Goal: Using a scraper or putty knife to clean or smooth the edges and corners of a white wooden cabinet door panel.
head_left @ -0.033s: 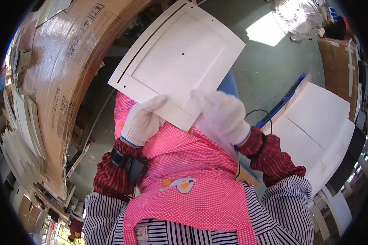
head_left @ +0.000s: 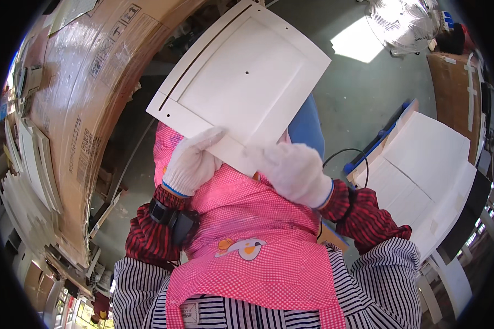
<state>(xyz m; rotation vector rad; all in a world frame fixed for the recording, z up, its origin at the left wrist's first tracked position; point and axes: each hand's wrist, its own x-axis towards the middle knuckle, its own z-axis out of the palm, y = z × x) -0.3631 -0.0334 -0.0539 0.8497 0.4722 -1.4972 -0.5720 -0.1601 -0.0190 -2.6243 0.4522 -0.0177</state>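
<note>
Since the earlier frame, the right hand [head_left: 296,172] has slid down along the right-hand edge of the white panel [head_left: 225,88] toward its nearest corner, while panel and left hand [head_left: 195,162] have hardly shifted. That framed panel sits aslant over the lap, its nearest corner on the pink checked apron [head_left: 269,225], its far end reaching out above the floor [head_left: 348,90]; a dark slot runs along its left edge, and a small dark hole marks its middle. Both hands wear white knitted gloves. Near the middle of the panel's near edge, the left hand pinches it, thumb on top and the other fingers out of sight. Fingers of the right hand are curled over the panel by its nearest corner; whether they grip it or only touch it, I cannot tell. Farther out, a large wrapped carton [head_left: 71,109] stands to the left, white sheets [head_left: 425,159] lie to the right beside a black cable [head_left: 346,149], and a fan [head_left: 402,24] stands beyond the panel's right corner, near a brown carton [head_left: 455,90].
</note>
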